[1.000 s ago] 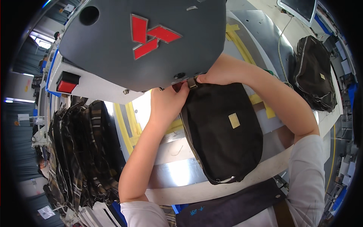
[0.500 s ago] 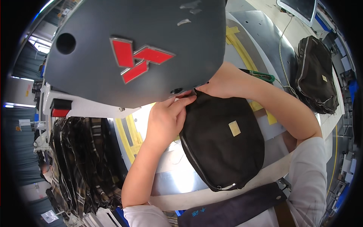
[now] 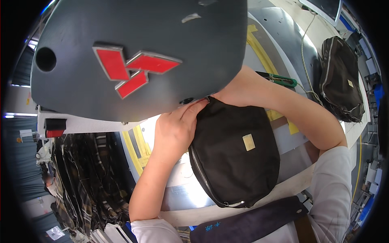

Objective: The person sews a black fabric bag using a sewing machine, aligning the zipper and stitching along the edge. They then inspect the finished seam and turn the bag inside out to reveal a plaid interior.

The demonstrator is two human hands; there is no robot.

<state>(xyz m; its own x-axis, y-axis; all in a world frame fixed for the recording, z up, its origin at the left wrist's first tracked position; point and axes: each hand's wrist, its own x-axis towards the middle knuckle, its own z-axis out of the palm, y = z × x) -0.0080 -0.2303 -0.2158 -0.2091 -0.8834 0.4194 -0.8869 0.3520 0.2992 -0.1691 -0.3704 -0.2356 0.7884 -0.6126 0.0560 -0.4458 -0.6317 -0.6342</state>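
A black fabric bag [image 3: 227,154] with a curved metal zipper [image 3: 202,170] along its left and lower edge and a small pale-yellow patch lies in front of me. Its far end runs up beneath a dark grey machine head [image 3: 162,93] with a red emblem. My left hand [image 3: 176,127] is closed at the bag's far left corner, fingertips pinching its edge; some fingers are behind the machine. At the far right corner rests my right hand [image 3: 235,89], its fingers hidden by the machine head. Whatever lies under the head is out of sight.
Dark plaid pieces with zippers [image 3: 87,174] hang in a stack at the left. Another black bag [image 3: 342,81] lies at the far right. A green-handled cutting tool [image 3: 283,81] rests beyond my right forearm. Yellow tape [image 3: 261,48] marks the work surface; a screen [image 3: 324,8] stands behind.
The bag has shifted slightly left and toward me, and my left hand has moved a little left with it. The machine head appears larger and further left in the picture.
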